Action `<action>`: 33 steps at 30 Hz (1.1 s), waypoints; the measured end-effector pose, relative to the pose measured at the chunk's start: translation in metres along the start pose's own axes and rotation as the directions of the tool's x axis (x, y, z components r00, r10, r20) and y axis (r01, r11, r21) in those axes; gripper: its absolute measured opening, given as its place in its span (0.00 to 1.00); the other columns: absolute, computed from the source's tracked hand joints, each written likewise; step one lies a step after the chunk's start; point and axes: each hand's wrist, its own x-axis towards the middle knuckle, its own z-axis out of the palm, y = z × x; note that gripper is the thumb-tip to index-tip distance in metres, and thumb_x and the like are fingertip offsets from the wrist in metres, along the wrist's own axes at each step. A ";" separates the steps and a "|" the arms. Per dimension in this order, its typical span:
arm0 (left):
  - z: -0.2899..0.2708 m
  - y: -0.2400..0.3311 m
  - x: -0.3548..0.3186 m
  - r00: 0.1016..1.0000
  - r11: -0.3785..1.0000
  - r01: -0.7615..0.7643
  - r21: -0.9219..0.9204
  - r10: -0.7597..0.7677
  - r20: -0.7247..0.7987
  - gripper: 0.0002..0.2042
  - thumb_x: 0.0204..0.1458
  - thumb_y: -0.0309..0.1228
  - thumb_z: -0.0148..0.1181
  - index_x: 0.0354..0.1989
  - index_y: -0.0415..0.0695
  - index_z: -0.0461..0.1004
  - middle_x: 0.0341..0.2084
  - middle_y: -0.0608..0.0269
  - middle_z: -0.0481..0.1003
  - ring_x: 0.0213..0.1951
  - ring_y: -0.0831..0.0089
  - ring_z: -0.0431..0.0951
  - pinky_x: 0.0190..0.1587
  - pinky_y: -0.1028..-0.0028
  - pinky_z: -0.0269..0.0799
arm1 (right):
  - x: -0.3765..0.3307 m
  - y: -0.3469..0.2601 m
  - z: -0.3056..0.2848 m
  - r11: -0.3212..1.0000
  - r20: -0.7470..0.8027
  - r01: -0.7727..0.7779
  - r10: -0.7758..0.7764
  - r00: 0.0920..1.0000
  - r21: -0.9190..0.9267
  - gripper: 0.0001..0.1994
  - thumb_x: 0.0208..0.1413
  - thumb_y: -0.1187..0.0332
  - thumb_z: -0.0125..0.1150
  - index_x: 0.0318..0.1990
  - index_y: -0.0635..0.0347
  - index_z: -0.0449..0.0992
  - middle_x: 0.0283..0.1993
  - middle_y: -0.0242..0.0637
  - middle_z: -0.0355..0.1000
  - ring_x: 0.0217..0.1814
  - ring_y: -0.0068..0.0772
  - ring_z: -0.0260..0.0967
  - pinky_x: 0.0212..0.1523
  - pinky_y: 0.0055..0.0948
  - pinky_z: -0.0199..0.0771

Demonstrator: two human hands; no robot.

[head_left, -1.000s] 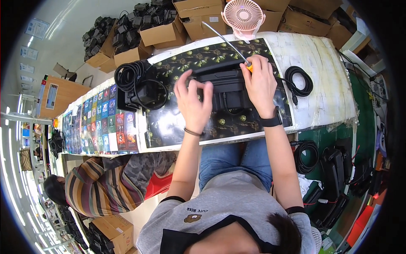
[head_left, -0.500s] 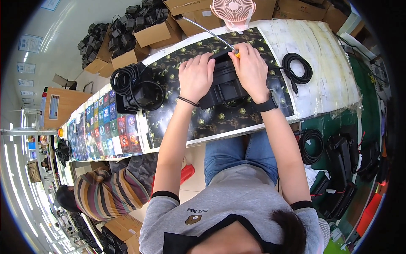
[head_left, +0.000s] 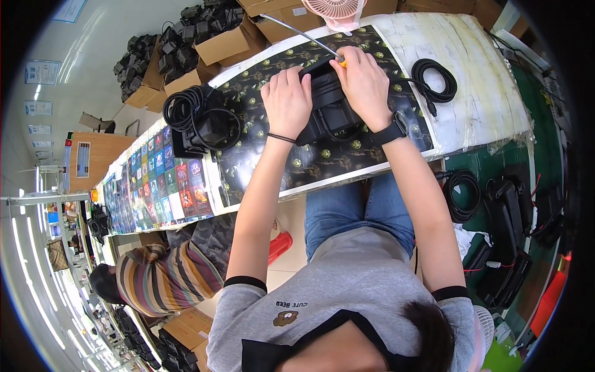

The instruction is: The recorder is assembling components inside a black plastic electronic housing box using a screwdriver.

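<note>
A black boxy device [head_left: 330,102] with a thick black cable lies on the dark printed mat between my hands. My left hand [head_left: 286,102] is closed over its left side, fingers curled past the far edge. On the other side my right hand [head_left: 365,87] is wrapped around the yellow handle of a screwdriver and rests against the device. The long metal shaft of the screwdriver [head_left: 300,35] points away to the far left, its tip clear of the device. My fingers hide most of the handle and the device's far edge.
Another black device [head_left: 214,128] with a coiled cable stands left on the table. A cable coil [head_left: 436,85] lies at the right. Behind the table are a pink fan [head_left: 335,8] and cardboard boxes [head_left: 228,46] of black units. A person in a striped top [head_left: 167,279] is at lower left.
The view has shifted slightly, so the table and hands appear higher. Both hands keep their places on the device, and the screwdriver stays in my right hand.
</note>
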 end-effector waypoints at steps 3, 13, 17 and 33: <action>0.003 0.004 -0.003 0.999 0.998 -0.022 0.063 0.024 -0.042 0.11 0.62 0.38 0.53 0.46 0.45 0.74 0.37 0.59 0.77 0.41 0.60 0.76 0.46 0.61 0.65 | -0.003 0.000 0.002 1.000 -0.003 -0.010 0.010 1.000 -0.008 0.10 0.58 0.59 0.62 0.39 0.54 0.72 0.36 0.32 0.74 0.38 0.38 0.74 0.35 0.37 0.75; 0.011 -0.004 -0.007 0.995 0.994 0.085 0.075 -0.088 0.038 0.11 0.63 0.37 0.51 0.46 0.46 0.75 0.37 0.59 0.78 0.42 0.60 0.77 0.46 0.60 0.67 | 0.004 0.004 0.021 0.996 0.073 -0.084 0.083 0.994 0.021 0.11 0.58 0.59 0.62 0.40 0.54 0.73 0.34 0.34 0.76 0.38 0.40 0.75 0.35 0.38 0.77; 0.009 -0.003 -0.003 0.997 0.995 0.063 0.082 -0.065 0.030 0.11 0.62 0.36 0.52 0.48 0.48 0.75 0.36 0.63 0.77 0.40 0.62 0.76 0.48 0.62 0.66 | 0.014 0.011 0.018 0.957 0.267 -0.273 0.238 0.934 0.100 0.14 0.60 0.55 0.61 0.43 0.55 0.74 0.36 0.37 0.78 0.41 0.45 0.76 0.38 0.43 0.77; 0.019 0.077 0.064 0.972 0.873 -0.153 -0.463 0.217 0.088 0.13 0.56 0.38 0.59 0.47 0.48 0.78 0.50 0.53 0.71 0.55 0.53 0.71 0.56 0.61 0.67 | -0.032 0.039 0.010 0.702 0.467 -0.605 0.420 0.778 0.376 0.27 0.51 0.45 0.63 0.45 0.60 0.72 0.43 0.52 0.77 0.49 0.55 0.75 0.46 0.46 0.74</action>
